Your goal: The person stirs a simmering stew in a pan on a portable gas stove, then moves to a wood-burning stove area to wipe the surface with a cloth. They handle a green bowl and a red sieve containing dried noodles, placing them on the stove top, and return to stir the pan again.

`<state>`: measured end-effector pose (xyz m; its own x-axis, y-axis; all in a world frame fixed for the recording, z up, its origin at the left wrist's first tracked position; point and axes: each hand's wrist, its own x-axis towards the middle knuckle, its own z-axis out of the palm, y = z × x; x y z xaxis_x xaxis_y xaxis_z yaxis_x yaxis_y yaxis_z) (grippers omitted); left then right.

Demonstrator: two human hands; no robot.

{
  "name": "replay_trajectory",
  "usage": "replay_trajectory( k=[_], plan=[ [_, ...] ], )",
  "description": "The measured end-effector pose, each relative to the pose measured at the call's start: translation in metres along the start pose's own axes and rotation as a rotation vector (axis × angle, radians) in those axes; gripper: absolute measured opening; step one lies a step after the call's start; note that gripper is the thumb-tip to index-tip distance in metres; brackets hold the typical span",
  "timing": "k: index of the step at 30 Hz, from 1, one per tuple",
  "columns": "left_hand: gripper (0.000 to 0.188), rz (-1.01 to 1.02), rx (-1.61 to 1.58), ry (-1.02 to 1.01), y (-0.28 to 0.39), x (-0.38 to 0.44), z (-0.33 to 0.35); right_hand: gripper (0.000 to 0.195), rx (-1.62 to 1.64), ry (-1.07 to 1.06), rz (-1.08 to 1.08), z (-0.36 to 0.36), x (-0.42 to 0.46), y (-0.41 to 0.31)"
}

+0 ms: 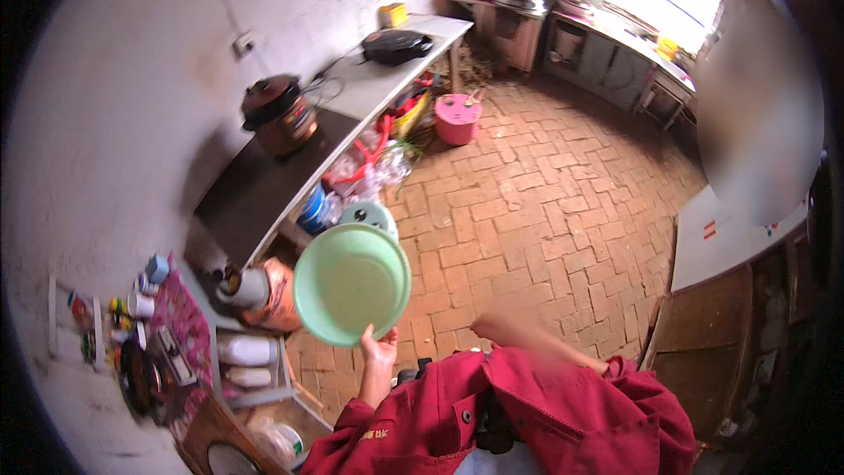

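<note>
A light green plastic basin [353, 284] is held by its lower rim in my left hand [379, 348], its inside facing up at the camera. Nothing shows inside it. Blurred by motion, my right hand [496, 330] is in front of the red jacket, apart from the basin; its fingers cannot be made out clearly. Just beyond the basin, a pale blue-green round lid with a dark eye-like spot [369, 214] is partly covered by it.
Along the wall, a long table [356, 89] bears an electric pressure cooker [280, 115] and a black appliance [395, 46]. Bags and a pink bucket [457, 120] stand below on the brick floor [501, 211]. At lower left are cluttered shelves [254, 399]; a white panel [712, 244] is at right.
</note>
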<state>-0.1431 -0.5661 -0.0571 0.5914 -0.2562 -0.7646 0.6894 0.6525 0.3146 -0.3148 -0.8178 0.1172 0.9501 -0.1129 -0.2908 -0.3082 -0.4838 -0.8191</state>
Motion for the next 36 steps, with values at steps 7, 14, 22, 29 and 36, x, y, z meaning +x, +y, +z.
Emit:
replay_trajectory(
  k=[7, 14, 22, 29, 36],
  plan=[
    [0.038, -0.46, 0.323, -0.194, -0.122, 0.059, 0.17, 0.023, 0.355, 0.195, 0.16, -0.065, 0.001, 0.091],
    [0.039, -0.622, 0.706, -0.319, -0.184, 0.19, 0.31, 0.02, 0.388, 0.429, 0.134, -0.171, 0.112, 0.149],
    [0.04, -0.447, 0.989, -0.526, -0.212, 0.265, 0.562, 0.022, 0.514, 0.719, 0.125, -0.341, 0.226, 0.121],
    [0.038, -0.478, 1.096, -0.669, -0.312, 0.321, 0.726, 0.028, 0.832, 0.92, 0.287, -0.445, 0.304, 0.196],
    [0.039, -0.483, 1.207, -0.623, -0.409, 0.373, 0.881, 0.027, 1.045, 1.034, 0.244, -0.636, 0.371, 0.284]
  ],
)
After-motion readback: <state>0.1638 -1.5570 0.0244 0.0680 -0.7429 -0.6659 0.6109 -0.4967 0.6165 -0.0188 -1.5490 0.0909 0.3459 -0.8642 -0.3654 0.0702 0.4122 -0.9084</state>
